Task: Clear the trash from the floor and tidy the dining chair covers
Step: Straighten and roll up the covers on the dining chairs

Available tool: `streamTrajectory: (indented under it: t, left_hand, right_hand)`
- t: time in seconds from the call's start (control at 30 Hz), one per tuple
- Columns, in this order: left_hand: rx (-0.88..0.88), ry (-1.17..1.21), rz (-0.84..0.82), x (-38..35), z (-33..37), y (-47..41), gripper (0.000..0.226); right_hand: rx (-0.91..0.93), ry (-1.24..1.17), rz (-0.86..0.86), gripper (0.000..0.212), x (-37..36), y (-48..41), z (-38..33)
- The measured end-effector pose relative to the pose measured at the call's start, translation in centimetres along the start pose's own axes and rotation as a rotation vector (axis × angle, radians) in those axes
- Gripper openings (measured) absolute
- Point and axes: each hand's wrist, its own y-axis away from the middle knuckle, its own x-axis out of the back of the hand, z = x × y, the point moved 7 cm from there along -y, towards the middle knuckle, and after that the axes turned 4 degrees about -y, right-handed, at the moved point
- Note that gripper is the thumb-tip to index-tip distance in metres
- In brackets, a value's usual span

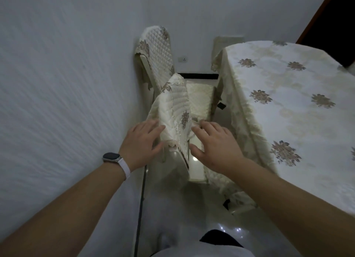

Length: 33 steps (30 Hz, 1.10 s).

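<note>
Fabric like this quilted chair cover (172,112), draped crooked over the back of the near chair (183,158) just above the frame's centre, looks light, soft and limp. It should slide and bunch rather than resist, and the side hems seem the best places to grip it. The left hand (142,139) lies at the cover's 9 o'clock, fingers straight and flat against it. The right hand (213,143), at its 3 o'clock, has its fingers splayed wide with the tips touching the hem, and neither hand pinches anything.
</note>
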Motion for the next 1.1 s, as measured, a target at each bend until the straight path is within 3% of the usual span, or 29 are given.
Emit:
streamTrajectory:
  t: [0.3,0.63,1.1]
  left_hand:
    - [-0.105,-0.052,-0.062,-4.6,-4.5,-6.4,0.05]
    - [-0.523,-0.202,-0.092,-7.0,-7.4,-13.8,0.048]
    - [-0.831,-0.094,-0.129,-11.3,-8.8,-19.1,0.062]
  right_hand:
    - [-0.008,-0.112,-0.051,0.053,-6.4,-7.2,0.6]
    - [-0.087,-0.282,-0.07,0.043,-12.6,-14.6,-0.1]
    - [-0.337,-0.348,-0.037,0.071,-14.5,-15.0,-1.8]
